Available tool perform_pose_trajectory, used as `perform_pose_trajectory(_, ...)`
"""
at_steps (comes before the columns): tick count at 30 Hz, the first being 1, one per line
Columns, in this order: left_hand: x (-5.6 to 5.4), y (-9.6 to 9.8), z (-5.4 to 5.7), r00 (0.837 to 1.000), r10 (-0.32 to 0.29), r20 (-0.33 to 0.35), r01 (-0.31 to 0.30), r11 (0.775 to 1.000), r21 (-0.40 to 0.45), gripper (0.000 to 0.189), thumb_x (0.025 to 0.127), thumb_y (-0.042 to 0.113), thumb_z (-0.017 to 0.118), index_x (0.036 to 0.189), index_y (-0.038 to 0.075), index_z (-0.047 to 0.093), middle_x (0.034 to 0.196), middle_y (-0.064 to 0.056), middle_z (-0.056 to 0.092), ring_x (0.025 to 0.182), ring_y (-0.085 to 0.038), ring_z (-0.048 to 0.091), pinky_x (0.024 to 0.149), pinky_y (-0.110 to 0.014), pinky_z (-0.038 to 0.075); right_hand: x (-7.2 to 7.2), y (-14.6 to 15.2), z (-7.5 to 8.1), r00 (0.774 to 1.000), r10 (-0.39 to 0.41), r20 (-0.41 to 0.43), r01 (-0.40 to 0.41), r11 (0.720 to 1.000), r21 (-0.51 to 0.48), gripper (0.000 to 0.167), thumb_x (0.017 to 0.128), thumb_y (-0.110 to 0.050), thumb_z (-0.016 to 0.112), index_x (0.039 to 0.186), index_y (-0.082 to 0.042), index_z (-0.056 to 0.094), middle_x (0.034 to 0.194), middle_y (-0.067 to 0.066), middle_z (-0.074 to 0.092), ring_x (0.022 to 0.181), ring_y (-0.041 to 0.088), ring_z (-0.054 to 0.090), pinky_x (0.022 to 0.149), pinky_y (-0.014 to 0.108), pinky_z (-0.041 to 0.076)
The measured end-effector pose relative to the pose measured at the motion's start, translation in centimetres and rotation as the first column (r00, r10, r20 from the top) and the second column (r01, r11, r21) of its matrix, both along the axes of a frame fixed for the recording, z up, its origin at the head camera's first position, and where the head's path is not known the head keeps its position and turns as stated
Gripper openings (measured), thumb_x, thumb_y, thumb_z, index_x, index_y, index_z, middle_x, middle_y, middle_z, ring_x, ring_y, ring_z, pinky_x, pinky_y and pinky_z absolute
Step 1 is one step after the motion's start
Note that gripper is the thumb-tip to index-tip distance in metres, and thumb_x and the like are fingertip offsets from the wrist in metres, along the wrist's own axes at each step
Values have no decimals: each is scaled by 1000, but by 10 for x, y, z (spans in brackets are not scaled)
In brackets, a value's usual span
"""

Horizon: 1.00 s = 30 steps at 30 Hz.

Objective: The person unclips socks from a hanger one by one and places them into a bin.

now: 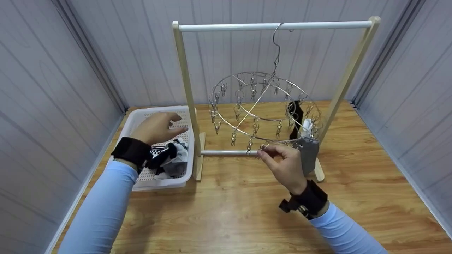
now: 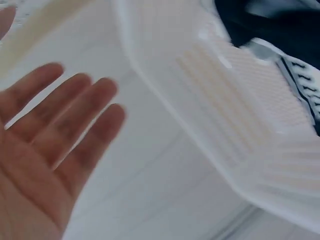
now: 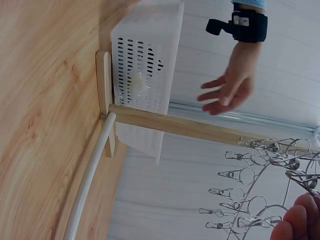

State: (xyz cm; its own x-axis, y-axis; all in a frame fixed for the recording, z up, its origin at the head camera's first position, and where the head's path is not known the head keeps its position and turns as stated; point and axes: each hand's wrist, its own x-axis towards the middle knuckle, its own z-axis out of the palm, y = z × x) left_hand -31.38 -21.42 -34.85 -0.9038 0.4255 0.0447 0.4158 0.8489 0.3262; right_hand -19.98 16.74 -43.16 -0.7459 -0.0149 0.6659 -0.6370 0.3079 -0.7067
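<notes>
My left hand [image 1: 158, 127] hovers over the white basket [image 1: 124, 132], its fingers spread and relaxed with nothing in them. Dark, white and grey socks [image 1: 173, 158] lie in a heap in that basket. Thumb and fingertips of my right hand [image 1: 284, 163] pinch at a metal clip on the near rim of the round clip hanger [image 1: 243, 131]. From the hanger's right side hang a grey sock [image 1: 308, 157], a white one [image 1: 307, 127] and a black one [image 1: 296, 120]. In the right wrist view, curled fingers [image 3: 297, 220] show beside the clips [image 3: 235, 175].
A wooden rack with a white top bar [image 1: 229, 26] carries the hanger by its hook. The lower white bar [image 1: 222, 152] runs close to the wood-grain table [image 1: 233, 211]. Pale panelled walls [image 1: 141, 53] enclose the table at the back and both sides.
</notes>
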Motion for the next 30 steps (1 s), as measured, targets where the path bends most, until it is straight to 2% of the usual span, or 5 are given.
perform_pose_trajectory(5, 16, 17, 9, 956, 8, -294, 14, 997, 75, 44, 105, 38, 70, 127, -1, 74, 124, -22, 78, 111, -41, 77, 96, -58, 62, 0, 0, 1, 1000, -4, 12, 4, 1000, -3, 5, 88, 6, 82, 92, 5, 80, 88, 20, 79, 74, -2, 65, 70, 12, 56)
perform_pose_trajectory(10, 33, 37, 10, 808, -22, -588, 123, 983, 133, 36, 102, 31, 77, 115, -2, 76, 108, -20, 81, 93, -39, 78, 80, -54, 65, 0, 1, 1, 1000, 7, 9, -7, 1000, -2, 5, 88, 5, 82, 91, 6, 79, 88, 20, 79, 74, -2, 65, 70, 12, 56)
perform_pose_trajectory(15, 46, 65, 17, 677, -116, -727, 261, 961, 89, 40, 99, 32, 80, 115, -4, 76, 105, -20, 80, 92, -37, 78, 82, -49, 67, 0, 1, 0, 1000, 16, 14, -16, 1000, 1, 5, 90, 3, 82, 92, 7, 79, 87, 18, 79, 74, -1, 65, 69, 12, 56)
perform_pose_trajectory(25, 67, 112, 24, 688, -271, -673, 328, 944, -46, 48, 99, 38, 78, 123, -3, 74, 123, -21, 77, 115, -37, 75, 103, -48, 63, 0, 0, -2, 1000, 20, 0, -20, 1000, -3, 5, 89, 6, 82, 90, 1, 80, 84, 17, 79, 72, -1, 66, 67, 13, 55)
perform_pose_trajectory(30, 72, 129, 21, 640, -316, -701, 298, 942, -153, 55, 97, 44, 80, 126, -3, 74, 123, -19, 78, 115, -35, 76, 106, -45, 61, 0, -1, -2, 1000, 15, -16, -15, 1000, 8, 7, 89, 6, 82, 90, 0, 81, 83, 14, 79, 74, -1, 65, 71, 12, 54)
